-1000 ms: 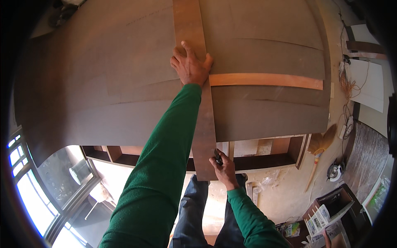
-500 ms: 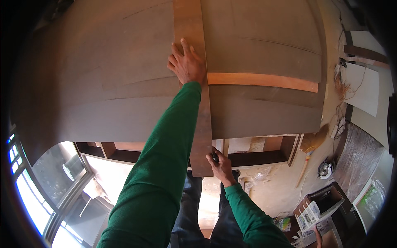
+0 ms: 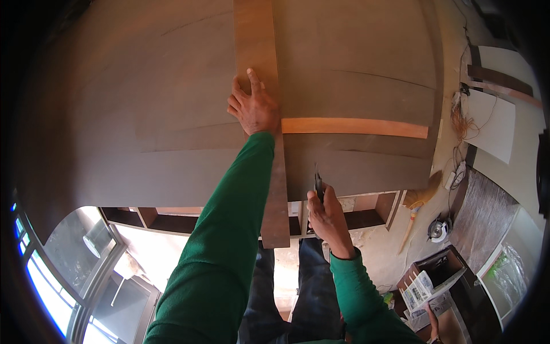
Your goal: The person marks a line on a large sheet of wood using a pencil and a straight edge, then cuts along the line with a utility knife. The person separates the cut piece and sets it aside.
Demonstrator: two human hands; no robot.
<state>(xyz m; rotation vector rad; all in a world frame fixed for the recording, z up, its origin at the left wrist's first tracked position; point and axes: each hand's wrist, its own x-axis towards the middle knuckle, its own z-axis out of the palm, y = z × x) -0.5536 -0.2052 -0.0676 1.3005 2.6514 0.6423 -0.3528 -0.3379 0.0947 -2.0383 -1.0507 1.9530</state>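
A large grey-brown sheet (image 3: 172, 103) lies in front of me, and a long brown wooden board (image 3: 258, 46) crosses it lengthwise. My left hand (image 3: 256, 112) rests on the board, fingers spread, pressing on its left part. Right of the board's near end, my right hand (image 3: 331, 222) grips a dark utility knife (image 3: 318, 186), its blade tip pointing away from me over the sheet's near edge. An orange-brown strip (image 3: 355, 126) lies crosswise on the sheet, right of the board.
Under the sheet's near edge shows a wooden frame with compartments (image 3: 183, 223). On the right floor are a broom (image 3: 408, 226), a round power tool (image 3: 438, 229), cables and a white panel (image 3: 492, 123). Another person's hand (image 3: 432, 321) is by printed pages at lower right. Windows stand left.
My right hand has moved away from the board's near end, rightward and slightly forward, so the knife now shows clearly. My left hand stays on the board; the view has shifted slightly.
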